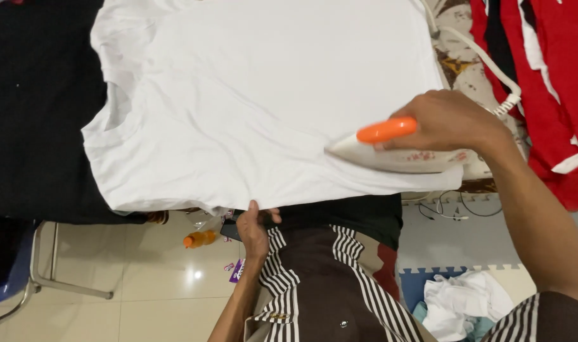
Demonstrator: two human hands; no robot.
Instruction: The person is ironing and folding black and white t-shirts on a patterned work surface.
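Observation:
A white T-shirt (pixel 257 95) lies spread flat across an ironing surface. My right hand (pixel 450 120) grips the orange handle of a white clothes iron (pixel 390 149), which rests on the shirt's near right part, its tip pointing left. My left hand (pixel 254 228) pinches the shirt's near hem at the edge of the board, fingers closed on the cloth. The iron's white cord (pixel 485 63) runs back to the upper right.
A black cloth (pixel 35 114) lies left of the shirt and red garments (pixel 549 82) hang at the right. Below on the tiled floor are an orange bottle (pixel 199 239), a metal chair frame (pixel 54 278), a foam mat and a pile of white clothes (pixel 463 304).

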